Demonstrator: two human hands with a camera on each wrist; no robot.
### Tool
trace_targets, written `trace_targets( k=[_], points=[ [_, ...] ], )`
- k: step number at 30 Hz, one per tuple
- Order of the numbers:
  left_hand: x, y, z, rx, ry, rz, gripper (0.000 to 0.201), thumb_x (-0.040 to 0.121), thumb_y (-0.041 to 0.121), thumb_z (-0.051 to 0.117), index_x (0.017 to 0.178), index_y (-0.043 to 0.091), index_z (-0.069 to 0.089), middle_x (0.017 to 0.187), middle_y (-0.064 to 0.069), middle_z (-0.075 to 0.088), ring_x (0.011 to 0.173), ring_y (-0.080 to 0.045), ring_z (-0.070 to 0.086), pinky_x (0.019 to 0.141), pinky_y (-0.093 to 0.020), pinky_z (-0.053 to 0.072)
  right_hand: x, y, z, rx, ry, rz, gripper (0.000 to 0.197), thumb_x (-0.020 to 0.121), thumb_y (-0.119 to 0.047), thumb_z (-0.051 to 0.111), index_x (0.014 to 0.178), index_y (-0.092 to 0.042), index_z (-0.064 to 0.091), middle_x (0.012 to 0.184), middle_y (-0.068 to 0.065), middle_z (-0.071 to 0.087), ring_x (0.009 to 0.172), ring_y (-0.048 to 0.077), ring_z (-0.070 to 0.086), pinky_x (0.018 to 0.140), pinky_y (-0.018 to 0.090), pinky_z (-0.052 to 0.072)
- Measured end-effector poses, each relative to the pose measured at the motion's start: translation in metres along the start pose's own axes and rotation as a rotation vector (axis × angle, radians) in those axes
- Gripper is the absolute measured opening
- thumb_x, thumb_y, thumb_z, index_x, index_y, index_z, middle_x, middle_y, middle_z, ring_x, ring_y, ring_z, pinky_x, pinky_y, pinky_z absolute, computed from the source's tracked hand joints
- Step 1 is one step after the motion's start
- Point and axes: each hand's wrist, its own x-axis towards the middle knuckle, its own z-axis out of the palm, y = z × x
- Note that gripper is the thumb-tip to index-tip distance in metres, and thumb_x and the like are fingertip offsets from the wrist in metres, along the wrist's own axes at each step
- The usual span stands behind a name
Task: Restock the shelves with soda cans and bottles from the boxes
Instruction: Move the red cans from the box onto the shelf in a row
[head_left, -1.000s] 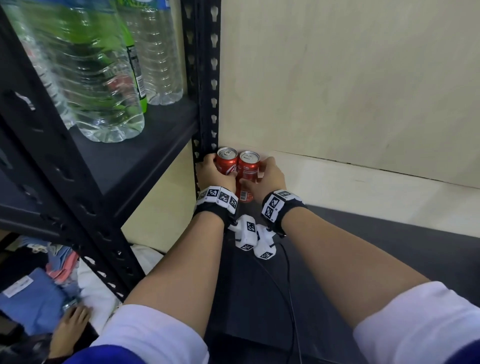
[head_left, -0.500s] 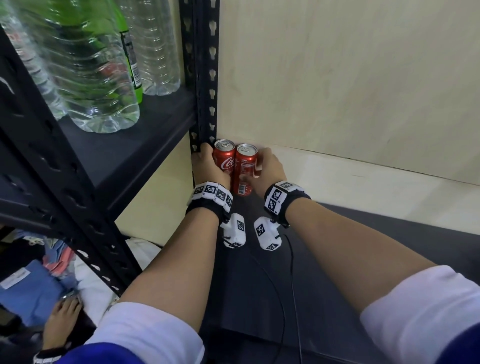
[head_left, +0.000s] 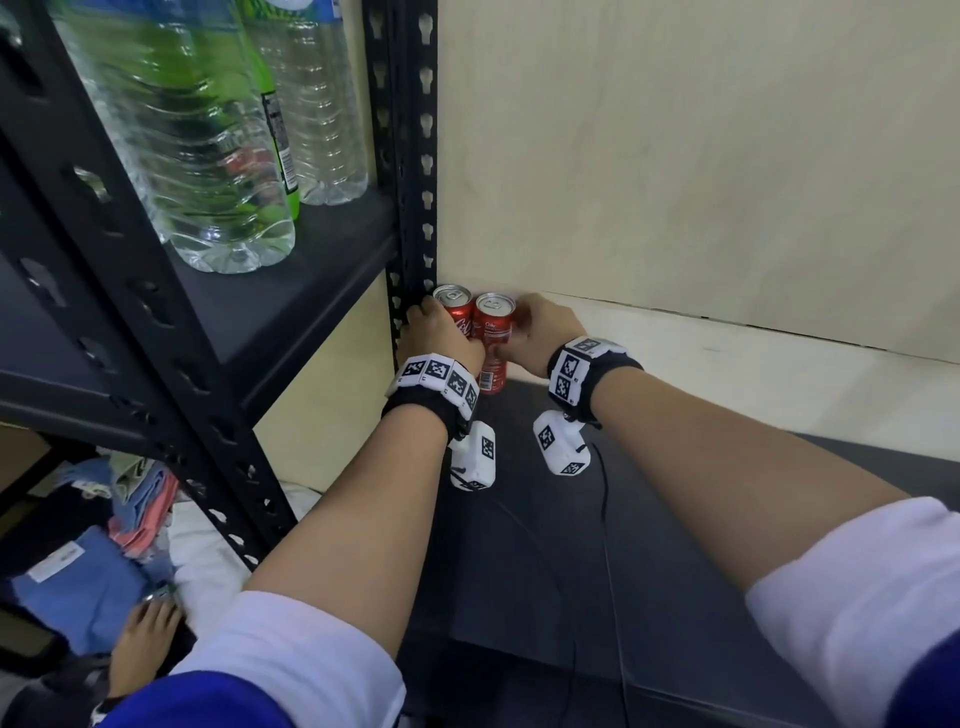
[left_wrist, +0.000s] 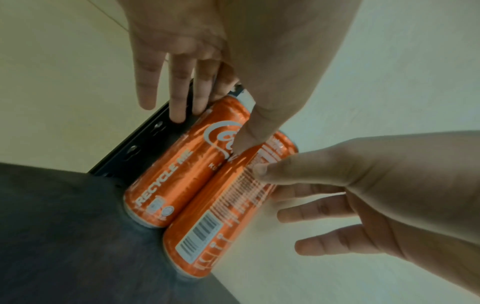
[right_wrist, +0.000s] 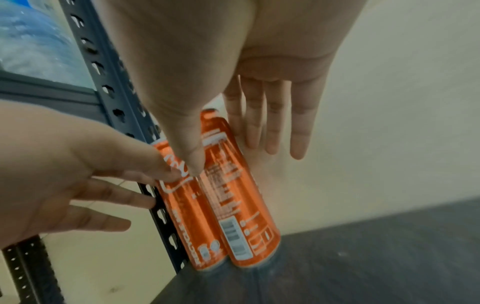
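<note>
Shelving comes first in size: a black metal rack (head_left: 410, 156) with a slotted upright, its upper shelf (head_left: 291, 291) carrying large clear water bottles (head_left: 208, 156) and a green bottle behind them. Below it runs the dark lower shelf (head_left: 519, 519), backed by a pale wall (head_left: 675, 182).

Two red soda cans stand upright and touching in the back corner of that lower shelf — the left can (head_left: 457, 317) just beside the upright, the right can (head_left: 493, 338) next to it near the wall.

Both hands flank the pair. The left hand (head_left: 436, 338) has its fingers extended past its can toward the upright, thumb on the can's front; the right hand (head_left: 540, 332) likewise lies loose, fingers straight along the wall side, thumb tip touching its can. Neither is clamped.

By my judgement the placing step is finishing — the cans look seated. Next comes drawing both hands back without tipping them, then fetching more stock from the boxes.
</note>
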Motion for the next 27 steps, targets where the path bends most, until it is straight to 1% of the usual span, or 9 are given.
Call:
trace_targets(
  k=[3, 5, 9, 13, 16, 19, 22, 23, 27],
  points=[
    [-0.003, 0.007, -0.009, 0.030, -0.057, -0.008, 0.098, 0.081, 0.034, 0.078, 0.154, 0.004, 0.021, 0.147, -0.019, 0.041, 0.132, -0.039, 0.046, 0.104, -0.051, 0.045, -0.005, -0.002, -0.019, -0.005, 0.022, -0.006, 0.070, 0.073, -0.045, 0.082, 0.131, -0.017, 0.053, 0.119, 0.002, 0.066, 0.106, 0.024, 0.063, 0.089, 0.035, 0.052],
    [-0.009, 0.013, -0.014, 0.056, -0.043, 0.015, 0.102, 0.083, 0.037, 0.076, 0.157, 0.006, 0.014, 0.150, -0.019, 0.037, 0.133, -0.038, 0.044, 0.104, -0.050, 0.044, -0.013, -0.002, -0.034, -0.040, 0.022, -0.017, 0.073, 0.076, -0.048, 0.080, 0.135, -0.016, 0.050, 0.122, 0.003, 0.064, 0.106, 0.025, 0.062, 0.087, 0.034, 0.051],
    [-0.028, 0.025, -0.026, 0.090, 0.009, 0.193, 0.091, 0.086, 0.033, 0.068, 0.158, 0.014, 0.015, 0.153, -0.013, 0.032, 0.134, -0.037, 0.041, 0.102, -0.050, 0.045, -0.036, 0.011, -0.062, -0.169, 0.025, -0.021, 0.073, 0.080, -0.056, 0.071, 0.137, -0.017, 0.047, 0.124, 0.004, 0.062, 0.110, 0.026, 0.061, 0.090, 0.037, 0.051],
    [-0.048, 0.036, -0.037, 0.164, -0.031, 0.342, 0.088, 0.088, 0.032, 0.066, 0.159, 0.017, 0.016, 0.156, -0.011, 0.032, 0.138, -0.034, 0.039, 0.101, -0.047, 0.045, -0.071, 0.035, -0.078, -0.179, 0.022, 0.047, 0.071, 0.081, -0.059, 0.067, 0.137, -0.020, 0.046, 0.123, 0.004, 0.064, 0.110, 0.025, 0.061, 0.090, 0.038, 0.050],
    [-0.064, 0.041, -0.041, 0.266, -0.070, 0.419, 0.084, 0.087, 0.035, 0.065, 0.157, 0.016, 0.022, 0.152, -0.011, 0.038, 0.136, -0.034, 0.040, 0.100, -0.047, 0.045, -0.103, 0.051, -0.088, -0.165, 0.007, 0.079, 0.074, 0.084, -0.060, 0.065, 0.142, -0.021, 0.043, 0.133, 0.005, 0.060, 0.118, 0.026, 0.059, 0.093, 0.037, 0.047],
    [-0.082, 0.046, -0.038, 0.313, -0.157, 0.461, 0.071, 0.091, 0.049, 0.059, 0.149, 0.015, 0.036, 0.149, -0.011, 0.043, 0.134, -0.034, 0.044, 0.102, -0.046, 0.044, -0.140, 0.064, -0.100, -0.171, -0.022, 0.080, 0.082, 0.088, -0.061, 0.061, 0.154, -0.022, 0.033, 0.147, 0.006, 0.051, 0.132, 0.026, 0.050, 0.104, 0.036, 0.041],
    [-0.107, 0.048, -0.030, 0.311, -0.305, 0.447, 0.079, 0.092, 0.067, 0.046, 0.152, 0.016, 0.037, 0.156, -0.009, 0.039, 0.140, -0.030, 0.041, 0.112, -0.045, 0.038, -0.182, 0.081, -0.114, -0.166, -0.020, 0.050, 0.084, 0.092, -0.060, 0.057, 0.159, -0.021, 0.024, 0.160, 0.001, 0.035, 0.145, 0.021, 0.035, 0.113, 0.031, 0.030],
    [-0.117, 0.048, -0.027, 0.313, -0.338, 0.446, 0.081, 0.091, 0.070, 0.043, 0.151, 0.017, 0.038, 0.155, -0.008, 0.041, 0.139, -0.029, 0.042, 0.112, -0.045, 0.039, -0.196, 0.088, -0.118, -0.165, -0.018, 0.042, 0.085, 0.093, -0.061, 0.056, 0.160, -0.021, 0.022, 0.162, 0.000, 0.032, 0.147, 0.019, 0.032, 0.115, 0.031, 0.027],
    [-0.169, 0.052, -0.018, 0.339, -0.383, 0.452, 0.087, 0.087, 0.079, 0.040, 0.150, 0.018, 0.039, 0.153, -0.006, 0.043, 0.139, -0.028, 0.042, 0.112, -0.047, 0.039, -0.250, 0.125, -0.131, -0.159, -0.021, 0.038, 0.086, 0.092, -0.064, 0.055, 0.159, -0.022, 0.021, 0.162, 0.000, 0.030, 0.149, 0.017, 0.027, 0.119, 0.032, 0.024]
  ],
)
